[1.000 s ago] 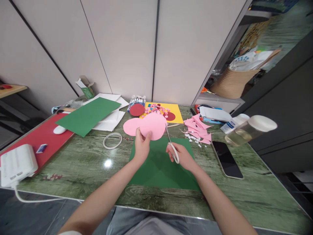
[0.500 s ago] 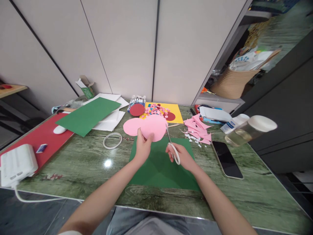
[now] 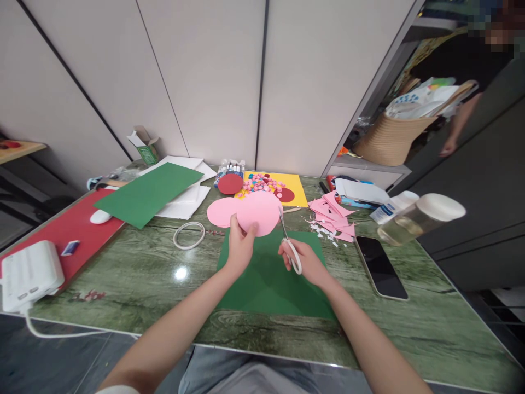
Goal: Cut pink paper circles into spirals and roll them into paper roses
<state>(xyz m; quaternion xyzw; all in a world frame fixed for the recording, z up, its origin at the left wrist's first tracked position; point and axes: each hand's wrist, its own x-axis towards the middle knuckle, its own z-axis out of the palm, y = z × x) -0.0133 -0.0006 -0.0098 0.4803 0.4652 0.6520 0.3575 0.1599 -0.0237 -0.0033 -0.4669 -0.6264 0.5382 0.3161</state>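
Note:
A round piece of pink paper (image 3: pixel 262 212) is pinched at its lower left between the thumb and fingers of my left hand (image 3: pixel 241 243). My right hand (image 3: pixel 301 258) is closed around the white handles of a pair of scissors (image 3: pixel 296 260), with the blades pointing up at the paper's right edge. Behind the held piece, to its left, lies another pink paper circle (image 3: pixel 220 212), partly covered. Both hands are above a green paper sheet (image 3: pixel 270 279) on the table.
Pink paper scraps (image 3: pixel 334 219) and a phone (image 3: pixel 379 267) lie to the right, near a clear bottle (image 3: pixel 404 224). A yellow sheet (image 3: pixel 298 186) bears small pompoms (image 3: pixel 262 185). Leftward are a tape ring (image 3: pixel 189 236), a green sheet (image 3: pixel 150 191) and a power bank (image 3: pixel 30 273). A person (image 3: pixel 459 65) stands back right.
A person has come into view at the back right, behind the woven basket. My hands, the pink paper and the scissors have hardly moved.

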